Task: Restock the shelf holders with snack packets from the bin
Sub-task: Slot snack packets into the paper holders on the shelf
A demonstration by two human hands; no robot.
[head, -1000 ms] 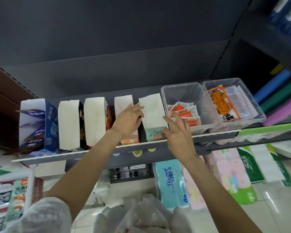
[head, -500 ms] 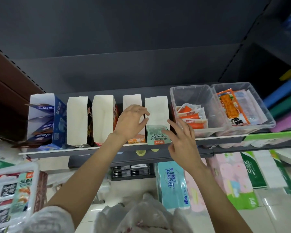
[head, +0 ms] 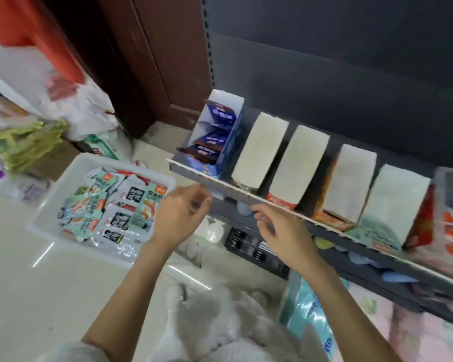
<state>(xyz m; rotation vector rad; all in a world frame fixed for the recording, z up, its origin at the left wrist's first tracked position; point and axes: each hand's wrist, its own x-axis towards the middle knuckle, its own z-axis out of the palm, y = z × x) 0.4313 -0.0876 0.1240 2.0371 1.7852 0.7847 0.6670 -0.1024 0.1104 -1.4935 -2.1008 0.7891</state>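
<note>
A white bin [head: 63, 176] on the floor at the left holds several snack packets [head: 110, 205], teal and black-and-white. A row of cardboard shelf holders [head: 298, 160] stands on the dark shelf [head: 246, 197]; the leftmost blue holder [head: 220, 131] shows dark blue packets. My left hand [head: 179, 212] hovers just right of the bin, fingers loosely curled, holding nothing. My right hand [head: 282, 231] hangs below the shelf edge, fingers apart and empty.
Plastic bags [head: 84, 111] and green packs [head: 29, 142] are piled at the far left by a brown door [head: 152, 61]. A clear bin with orange packets [head: 452, 226] sits at the shelf's right end. Tissue packs [head: 309, 314] and a white bag [head: 220, 322] lie below.
Both hands have come off the shelf holders and dropped below the shelf edge. My view has swung left and down, bringing the bin of packets on the floor into sight.
</note>
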